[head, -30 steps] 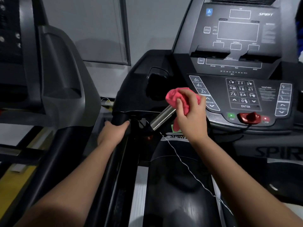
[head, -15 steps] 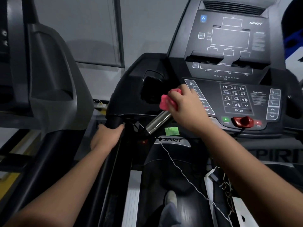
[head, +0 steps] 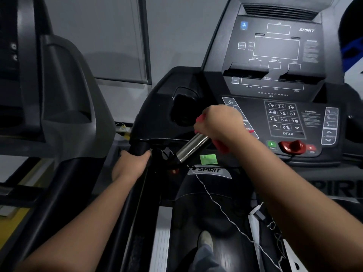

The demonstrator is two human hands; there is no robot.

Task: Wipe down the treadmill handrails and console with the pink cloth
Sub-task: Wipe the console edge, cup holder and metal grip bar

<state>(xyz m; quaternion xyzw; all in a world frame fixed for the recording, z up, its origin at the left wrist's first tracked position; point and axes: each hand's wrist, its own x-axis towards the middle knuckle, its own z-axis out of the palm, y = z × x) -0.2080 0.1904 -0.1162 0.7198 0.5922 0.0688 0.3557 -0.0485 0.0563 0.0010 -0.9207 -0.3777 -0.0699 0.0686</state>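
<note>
While my right grip (head: 218, 124) is curled tight round the pink cloth (head: 221, 147) and, through it, the upper end of the steel bar (head: 193, 147), I judge it best to squeeze evenly and draw the cloth down the bar's whole length, twisting to reach its underside. In the head view my right wrist bends over the bar, knuckles up, with the console (head: 284, 118) just beyond the bar. My left grip (head: 133, 163) wraps the black handrail (head: 138, 146) left of the bar's lower end, forearm straight, steadying me.
</note>
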